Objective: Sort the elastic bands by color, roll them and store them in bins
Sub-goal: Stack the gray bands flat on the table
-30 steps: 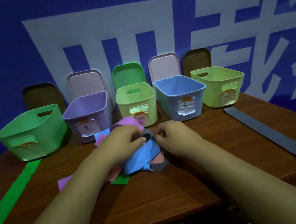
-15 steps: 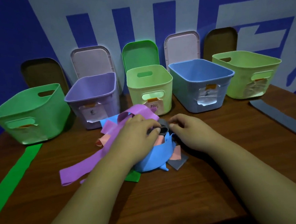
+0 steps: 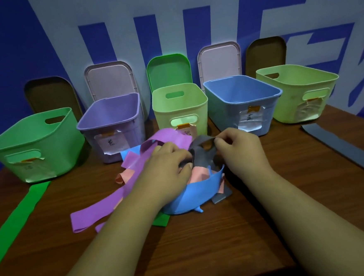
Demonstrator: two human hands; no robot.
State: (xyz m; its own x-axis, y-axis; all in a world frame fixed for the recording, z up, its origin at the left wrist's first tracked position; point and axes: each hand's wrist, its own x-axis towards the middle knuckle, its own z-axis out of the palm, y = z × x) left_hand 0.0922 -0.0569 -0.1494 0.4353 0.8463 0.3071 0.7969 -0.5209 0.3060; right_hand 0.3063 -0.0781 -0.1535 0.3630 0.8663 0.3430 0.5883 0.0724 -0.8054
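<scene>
A tangled pile of elastic bands lies mid-table: a purple band (image 3: 135, 162), a blue band (image 3: 193, 193), a pink band (image 3: 198, 175) and a grey band (image 3: 201, 153). My right hand (image 3: 240, 153) pinches the top edge of the grey band and lifts it. My left hand (image 3: 166, 167) grips the lower part of the same grey band, over the pile. Behind stand a green bin (image 3: 35, 146), a purple bin (image 3: 111, 119), a light green bin (image 3: 179, 103), a blue bin (image 3: 243, 97) and a second light green bin (image 3: 298, 86), all open.
A long green band (image 3: 16, 220) lies flat at the table's left. A long grey band (image 3: 345, 148) lies flat at the right. Several lids lean on the blue wall behind the bins. The wooden table (image 3: 205, 244) has its front edge near me.
The grey band has risen out of the pile, stretched between both hands. My right hand moved up and right. The camera has moved closer and tilted down.
</scene>
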